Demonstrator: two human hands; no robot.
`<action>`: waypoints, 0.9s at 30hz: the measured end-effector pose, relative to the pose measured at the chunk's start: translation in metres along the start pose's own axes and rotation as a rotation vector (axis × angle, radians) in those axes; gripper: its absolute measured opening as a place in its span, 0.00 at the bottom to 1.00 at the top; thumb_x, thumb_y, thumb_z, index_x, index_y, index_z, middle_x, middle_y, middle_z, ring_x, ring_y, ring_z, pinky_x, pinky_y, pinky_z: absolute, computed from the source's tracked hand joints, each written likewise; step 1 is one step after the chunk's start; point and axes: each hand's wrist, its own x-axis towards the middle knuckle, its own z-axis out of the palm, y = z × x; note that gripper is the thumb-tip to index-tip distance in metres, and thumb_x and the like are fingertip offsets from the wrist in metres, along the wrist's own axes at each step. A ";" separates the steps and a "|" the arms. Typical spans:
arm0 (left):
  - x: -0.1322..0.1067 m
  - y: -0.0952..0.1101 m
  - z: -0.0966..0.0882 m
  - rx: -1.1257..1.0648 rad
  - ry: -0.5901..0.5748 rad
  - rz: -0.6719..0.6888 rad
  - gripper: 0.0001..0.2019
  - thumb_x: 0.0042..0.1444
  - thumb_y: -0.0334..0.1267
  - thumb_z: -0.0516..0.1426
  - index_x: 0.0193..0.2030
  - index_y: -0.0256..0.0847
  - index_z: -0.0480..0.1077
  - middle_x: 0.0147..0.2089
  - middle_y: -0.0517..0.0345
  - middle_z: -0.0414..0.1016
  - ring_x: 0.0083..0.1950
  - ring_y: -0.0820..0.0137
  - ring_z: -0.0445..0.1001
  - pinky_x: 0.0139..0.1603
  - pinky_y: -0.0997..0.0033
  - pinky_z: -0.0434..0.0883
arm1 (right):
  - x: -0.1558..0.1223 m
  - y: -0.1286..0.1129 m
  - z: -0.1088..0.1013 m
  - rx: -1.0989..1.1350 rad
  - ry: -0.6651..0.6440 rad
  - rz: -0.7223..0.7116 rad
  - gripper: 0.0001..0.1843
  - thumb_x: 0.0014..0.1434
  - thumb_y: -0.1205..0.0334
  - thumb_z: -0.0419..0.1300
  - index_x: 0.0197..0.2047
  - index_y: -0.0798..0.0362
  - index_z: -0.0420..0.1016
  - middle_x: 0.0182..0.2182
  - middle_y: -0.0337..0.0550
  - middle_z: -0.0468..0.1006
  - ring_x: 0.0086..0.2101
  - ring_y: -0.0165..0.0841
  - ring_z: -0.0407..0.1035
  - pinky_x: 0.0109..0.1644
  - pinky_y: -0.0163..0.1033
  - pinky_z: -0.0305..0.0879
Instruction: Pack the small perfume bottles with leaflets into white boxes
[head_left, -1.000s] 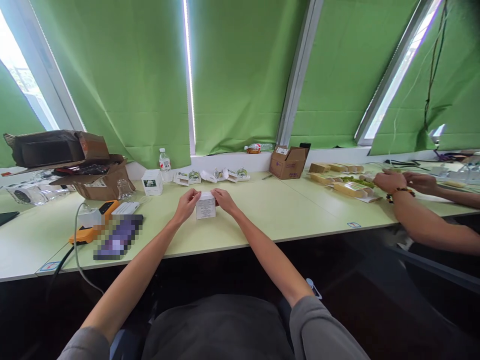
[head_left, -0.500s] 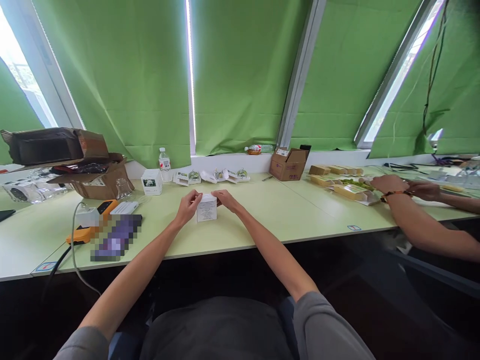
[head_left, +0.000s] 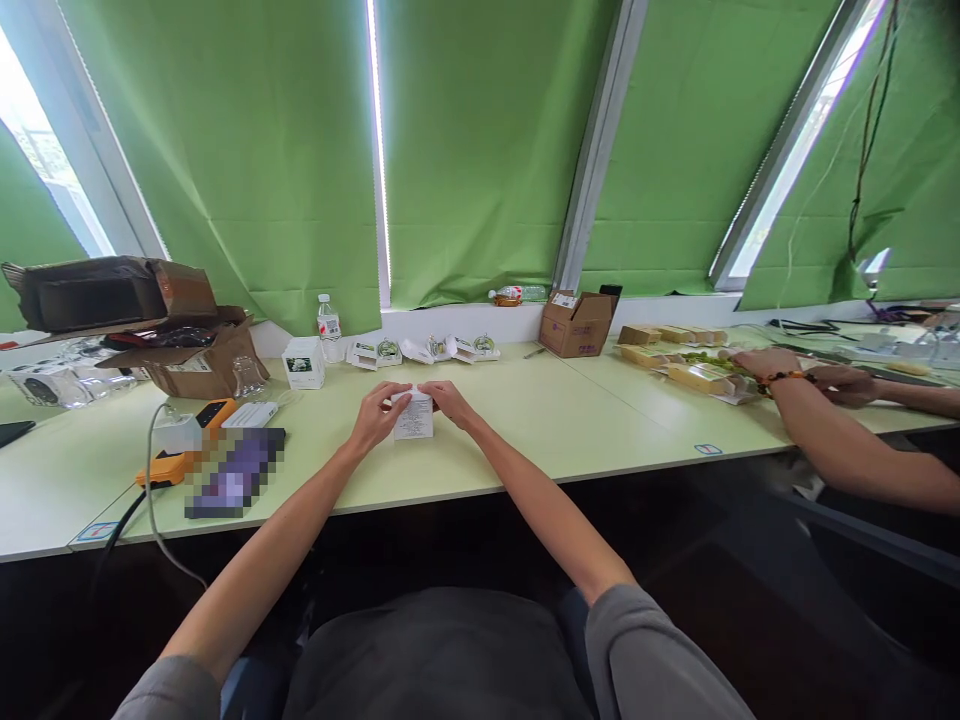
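A small white carton (head_left: 414, 419) with printed text stands on the pale green table (head_left: 525, 440) straight ahead of me. My left hand (head_left: 377, 414) grips its left side, fingers curled over the top edge. My right hand (head_left: 445, 399) holds its right side, fingertips pressed on the top flap. Both hands are closed on the carton.
Another white carton (head_left: 304, 363), a water bottle (head_left: 328, 322) and several small packets (head_left: 435, 349) sit at the back. Cardboard boxes (head_left: 187, 350) and an orange device (head_left: 180, 455) lie left. A brown box (head_left: 577, 325) stands at right; another person's hands (head_left: 795, 370) work among yellow packs (head_left: 694, 377).
My fingers have shifted over the top of the carton and the top flap now looks pressed lower. The other person's hands have moved slightly at the right.
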 end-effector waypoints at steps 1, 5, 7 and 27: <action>0.000 0.000 0.000 0.007 0.003 0.002 0.17 0.61 0.51 0.54 0.48 0.45 0.75 0.50 0.51 0.74 0.47 0.64 0.73 0.35 0.70 0.73 | -0.001 -0.001 0.000 0.007 0.000 -0.002 0.19 0.50 0.46 0.60 0.25 0.55 0.68 0.23 0.39 0.70 0.27 0.31 0.65 0.31 0.35 0.64; 0.001 0.000 0.001 0.041 0.014 0.014 0.16 0.62 0.50 0.53 0.47 0.45 0.75 0.50 0.51 0.74 0.46 0.65 0.73 0.34 0.71 0.72 | -0.003 -0.005 0.003 0.023 -0.005 0.000 0.17 0.51 0.48 0.58 0.25 0.55 0.67 0.23 0.39 0.69 0.27 0.30 0.65 0.32 0.35 0.63; 0.001 -0.001 0.002 0.049 0.017 0.015 0.16 0.62 0.50 0.53 0.47 0.45 0.74 0.49 0.51 0.74 0.45 0.65 0.73 0.34 0.71 0.72 | -0.002 -0.005 0.004 0.022 0.002 -0.006 0.17 0.51 0.48 0.57 0.25 0.55 0.66 0.22 0.38 0.68 0.26 0.30 0.63 0.31 0.35 0.62; 0.000 -0.003 -0.010 0.138 0.020 0.032 0.19 0.58 0.53 0.55 0.49 0.46 0.74 0.50 0.52 0.74 0.38 0.69 0.72 0.33 0.71 0.73 | -0.008 -0.005 -0.002 -0.054 0.075 -0.220 0.21 0.50 0.46 0.63 0.38 0.56 0.78 0.32 0.43 0.78 0.32 0.32 0.69 0.36 0.37 0.66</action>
